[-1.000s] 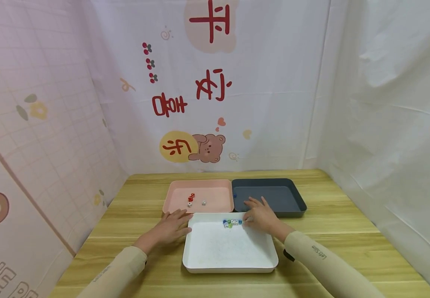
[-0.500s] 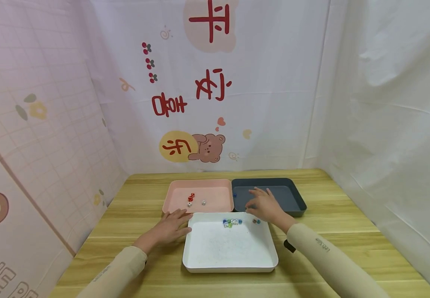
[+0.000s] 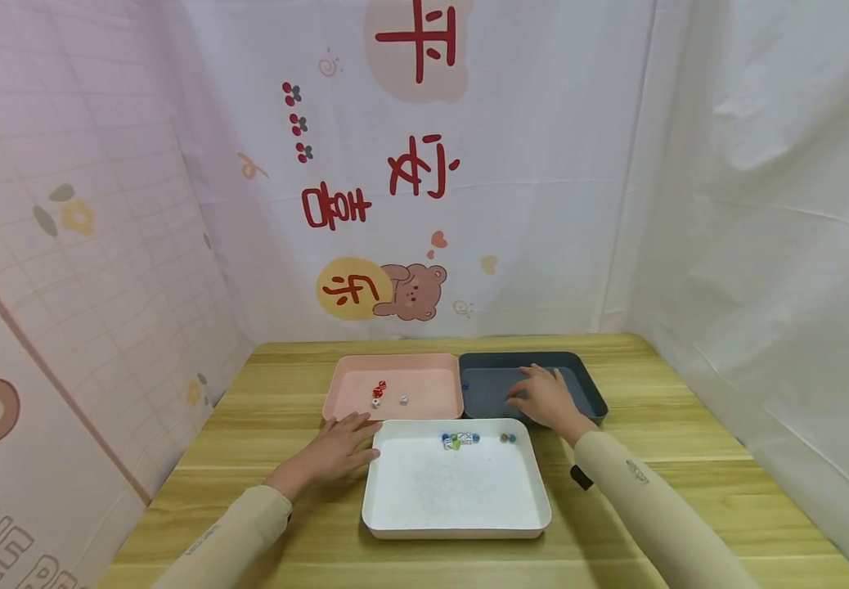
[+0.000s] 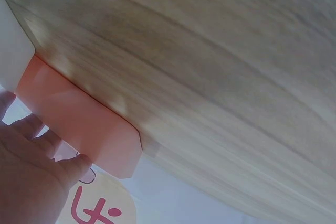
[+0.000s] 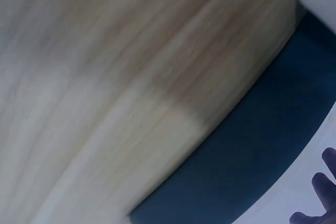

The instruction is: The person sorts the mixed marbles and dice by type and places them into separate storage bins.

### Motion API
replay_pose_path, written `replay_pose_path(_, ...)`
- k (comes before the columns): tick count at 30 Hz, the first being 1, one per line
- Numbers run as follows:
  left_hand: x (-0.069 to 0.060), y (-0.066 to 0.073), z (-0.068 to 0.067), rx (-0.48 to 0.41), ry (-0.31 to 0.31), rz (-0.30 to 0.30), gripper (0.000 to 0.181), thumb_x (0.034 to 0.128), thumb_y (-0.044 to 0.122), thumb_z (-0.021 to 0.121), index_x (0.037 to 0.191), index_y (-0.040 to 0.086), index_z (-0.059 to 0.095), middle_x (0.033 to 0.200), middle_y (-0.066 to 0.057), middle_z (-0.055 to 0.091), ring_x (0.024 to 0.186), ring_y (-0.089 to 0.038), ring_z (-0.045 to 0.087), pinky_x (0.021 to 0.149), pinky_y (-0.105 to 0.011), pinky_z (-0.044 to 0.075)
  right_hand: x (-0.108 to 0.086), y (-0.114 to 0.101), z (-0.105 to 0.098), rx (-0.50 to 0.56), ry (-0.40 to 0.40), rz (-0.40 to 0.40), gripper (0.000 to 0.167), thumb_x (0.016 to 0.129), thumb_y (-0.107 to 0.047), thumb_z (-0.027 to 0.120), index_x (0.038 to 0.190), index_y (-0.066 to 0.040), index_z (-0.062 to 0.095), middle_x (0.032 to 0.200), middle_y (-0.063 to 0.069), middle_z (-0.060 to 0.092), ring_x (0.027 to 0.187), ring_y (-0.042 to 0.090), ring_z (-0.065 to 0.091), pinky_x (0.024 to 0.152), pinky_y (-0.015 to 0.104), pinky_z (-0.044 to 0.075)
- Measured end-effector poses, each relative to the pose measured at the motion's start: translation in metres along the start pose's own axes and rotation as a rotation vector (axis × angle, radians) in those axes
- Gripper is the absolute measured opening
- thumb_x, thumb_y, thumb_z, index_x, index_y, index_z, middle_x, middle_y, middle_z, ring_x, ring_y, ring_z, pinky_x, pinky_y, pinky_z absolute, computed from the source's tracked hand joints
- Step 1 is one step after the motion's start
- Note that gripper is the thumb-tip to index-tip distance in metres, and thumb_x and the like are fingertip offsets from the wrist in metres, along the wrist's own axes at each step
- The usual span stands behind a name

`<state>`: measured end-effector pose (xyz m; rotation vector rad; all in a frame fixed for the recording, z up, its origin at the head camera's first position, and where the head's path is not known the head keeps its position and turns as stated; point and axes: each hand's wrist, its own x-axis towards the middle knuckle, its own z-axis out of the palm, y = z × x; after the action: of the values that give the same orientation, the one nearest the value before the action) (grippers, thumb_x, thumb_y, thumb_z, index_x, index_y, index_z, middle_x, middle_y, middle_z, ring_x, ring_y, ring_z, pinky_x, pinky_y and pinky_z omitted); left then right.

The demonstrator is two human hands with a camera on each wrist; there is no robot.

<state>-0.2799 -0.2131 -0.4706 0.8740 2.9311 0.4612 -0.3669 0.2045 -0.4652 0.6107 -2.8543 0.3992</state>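
- Behind your work hangs a white fabric backdrop (image 3: 542, 164), printed with red characters, a brown bear and small hearts.
- Below it spreads your yellowish wood-grain table (image 3: 689, 474).
- Your two long beige sleeves (image 3: 645, 499) reach in from the near side.
- Nearest you sits the white rectangular shallow tray (image 3: 454, 491), with its small pieces gathered along the far side.
- Beyond it, toward your right, is the dark blue-grey rectangular tray (image 3: 494, 397); one piece lies in it.
- Side by side with that, to the left, is the pale pink rectangular tray (image 3: 424, 376), which holds four dice.
- Your left hand (image 3: 338, 450) is relaxed and grasps nothing, fingers spread at the corner where the white and pink trays meet.
- Your right hand (image 3: 545, 397) is over the dark tray, fingers bent and slightly apart; you cannot tell from these views whether the fingertips grasp anything.
- Two red dice (image 3: 378, 393) lie close together in the pink tray, with two white dice (image 3: 404, 400) nearer you, apart from each other.
- A tight cluster of blue, green and white pieces (image 3: 464, 439) lies near the white tray's far wall.
- To its right sit a small brown ball (image 3: 504, 438) and a teal ball (image 3: 512, 438), just beside each other.
- A small blue piece (image 3: 465, 384) lies at the dark tray's left end.
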Motion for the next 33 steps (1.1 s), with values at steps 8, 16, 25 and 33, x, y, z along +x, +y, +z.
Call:
replay_pose_path(8, -0.001, 0.0, -0.002, -0.009, 0.001, 0.005, 0.059, 0.1043, 0.044, 0.047, 0.151, 0.009, 0.042, 0.155, -0.023, 0.033, 0.145, -0.045, 0.023, 0.111, -0.069, 0.013, 0.007, 0.017, -0.001, -0.009, -0.008, 0.084, 0.014, 0.09, -0.028, 0.074, 0.1, -0.02, 0.08, 0.143, 0.023, 0.05, 0.138, 0.047, 0.034, 0.106, 0.075, 0.016)
replay_pose_path(16, 0.002, 0.001, -0.001, -0.006, -0.004, 0.01, 0.061, 0.104, 0.047, 0.045, 0.152, 0.009, 0.042, 0.156, -0.023, 0.033, 0.145, -0.045, 0.023, 0.111, -0.069, 0.013, 0.012, 0.021, 0.002, -0.028, -0.029, 0.132, 0.017, 0.092, -0.028, 0.072, 0.104, -0.019, 0.079, 0.145, 0.025, 0.047, 0.138, 0.049, 0.032, 0.106, 0.074, 0.016)
replay_pose_path(25, 0.003, 0.003, -0.001, -0.013, -0.007, 0.001, 0.06, 0.1037, 0.045, 0.047, 0.151, 0.009, 0.043, 0.155, -0.023, 0.034, 0.145, -0.045, 0.023, 0.111, -0.069, 0.013, 0.019, 0.02, 0.011, -0.056, -0.029, 0.121, 0.016, 0.091, -0.026, 0.072, 0.103, -0.019, 0.079, 0.141, 0.024, 0.051, 0.136, 0.049, 0.036, 0.105, 0.075, 0.018)
replay_pose_path(33, 0.0, 0.002, -0.003, -0.012, -0.01, -0.001, 0.059, 0.1038, 0.043, 0.048, 0.151, 0.009, 0.043, 0.155, -0.023, 0.033, 0.145, -0.045, 0.023, 0.111, -0.069, 0.013, 0.024, 0.02, 0.016, -0.092, 0.014, 0.094, 0.019, 0.09, -0.025, 0.073, 0.107, -0.016, 0.078, 0.138, 0.025, 0.054, 0.133, 0.049, 0.039, 0.103, 0.075, 0.023)
